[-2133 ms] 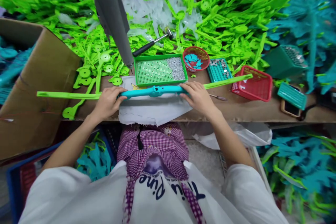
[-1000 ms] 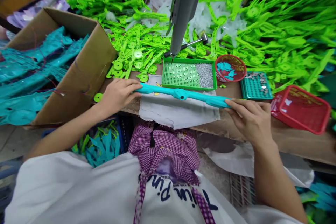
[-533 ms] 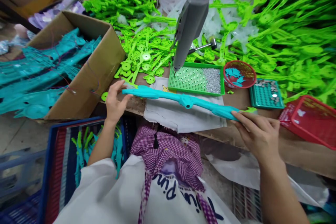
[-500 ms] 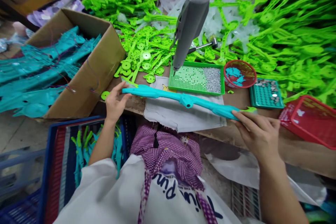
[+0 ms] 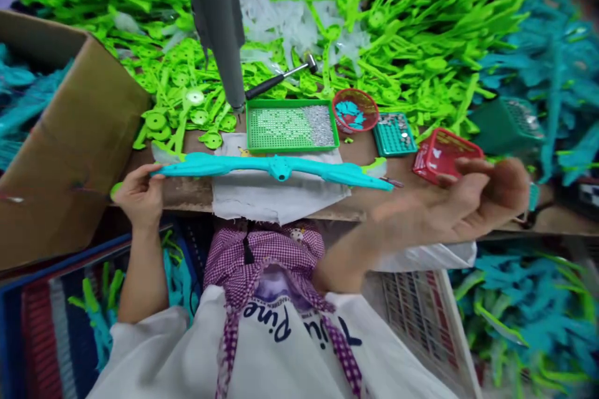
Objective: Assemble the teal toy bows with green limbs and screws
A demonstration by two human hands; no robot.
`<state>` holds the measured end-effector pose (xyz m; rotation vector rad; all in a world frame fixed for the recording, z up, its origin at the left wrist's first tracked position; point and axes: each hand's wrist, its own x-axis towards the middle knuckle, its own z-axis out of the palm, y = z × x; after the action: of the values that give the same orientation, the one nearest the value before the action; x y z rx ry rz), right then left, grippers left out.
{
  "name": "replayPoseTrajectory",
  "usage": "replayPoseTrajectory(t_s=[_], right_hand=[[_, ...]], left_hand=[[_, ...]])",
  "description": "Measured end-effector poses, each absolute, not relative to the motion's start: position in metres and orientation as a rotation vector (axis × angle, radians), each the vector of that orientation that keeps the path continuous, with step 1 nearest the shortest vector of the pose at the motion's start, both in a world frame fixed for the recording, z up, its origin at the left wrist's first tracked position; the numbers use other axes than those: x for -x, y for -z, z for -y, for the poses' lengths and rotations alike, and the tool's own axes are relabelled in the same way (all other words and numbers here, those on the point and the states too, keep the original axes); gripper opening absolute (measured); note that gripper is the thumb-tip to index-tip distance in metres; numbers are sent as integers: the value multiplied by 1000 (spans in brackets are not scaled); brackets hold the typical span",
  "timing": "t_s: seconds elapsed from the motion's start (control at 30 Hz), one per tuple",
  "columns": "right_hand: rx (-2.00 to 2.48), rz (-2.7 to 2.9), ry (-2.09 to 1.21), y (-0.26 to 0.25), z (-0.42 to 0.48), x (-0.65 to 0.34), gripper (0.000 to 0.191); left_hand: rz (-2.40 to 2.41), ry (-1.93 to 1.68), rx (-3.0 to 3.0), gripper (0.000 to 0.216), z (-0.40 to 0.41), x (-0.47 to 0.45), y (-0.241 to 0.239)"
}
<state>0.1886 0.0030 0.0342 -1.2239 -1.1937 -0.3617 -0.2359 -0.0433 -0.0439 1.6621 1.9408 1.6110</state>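
Note:
A long teal plastic piece with a hub in its middle lies across the white cloth at the bench's front edge. My left hand grips its left end, fingers curled over the green tip. My right hand is off the piece, raised to the right near the red basket; it is blurred by motion, fingers loosely spread with nothing visible in them. A grey hanging screwdriver points down at the green tray of screws.
Heaps of green plastic parts cover the back of the bench, teal ones at the right. A cardboard box stands at left, a hammer, a small red bowl and a teal tray behind the piece.
My right hand let go of the teal piece's right end and swung out to the right. The left hand keeps hold of the left end. The camera turned back to the right.

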Motion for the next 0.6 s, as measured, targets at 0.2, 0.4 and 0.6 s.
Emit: replayPoseTrajectory(t_s=[0.2,0.4,0.6], right_hand=[[1450,1326,354,-15,1,-196,38],[1434,1915,206,23,42,-211,29],[1352,2015,236,36,22,-211,30]], left_hand=[[-2013,-1606,-1602,42,54,233,40],[-2057,-1688,-1466,23,48,249,48],[-1996,-1823,-1517,32,40,255,46]])
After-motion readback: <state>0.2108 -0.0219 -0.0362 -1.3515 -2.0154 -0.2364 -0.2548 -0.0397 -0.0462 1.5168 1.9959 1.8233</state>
